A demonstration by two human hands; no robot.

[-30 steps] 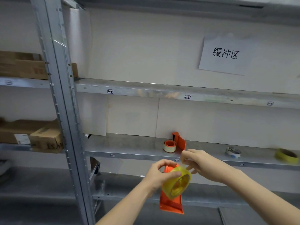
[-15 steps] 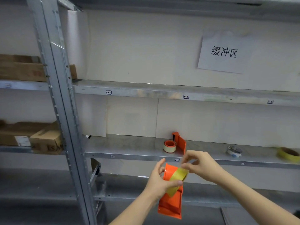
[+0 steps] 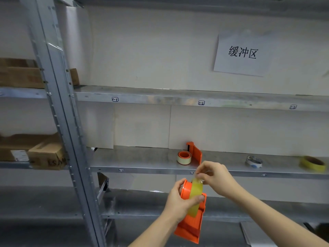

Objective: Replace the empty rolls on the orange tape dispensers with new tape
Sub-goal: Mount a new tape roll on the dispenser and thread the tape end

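Note:
My left hand grips an orange tape dispenser held upright below the middle shelf. A yellow tape roll sits on the dispenser's orange hub, with my left thumb pressed on it. My right hand pinches the roll's top edge with fingertips. A second orange dispenser stands on the middle shelf with a nearly empty pale roll on its hub. Another yellow roll lies at the shelf's far right.
A white and blue roll lies on the same shelf. A slanted metal upright divides the racks. Cardboard boxes fill the left shelves. A paper sign hangs on the wall.
The yellow roll has gone from tilted in front of the dispenser to seated on its hub. My right hand has shifted up to the roll's top edge.

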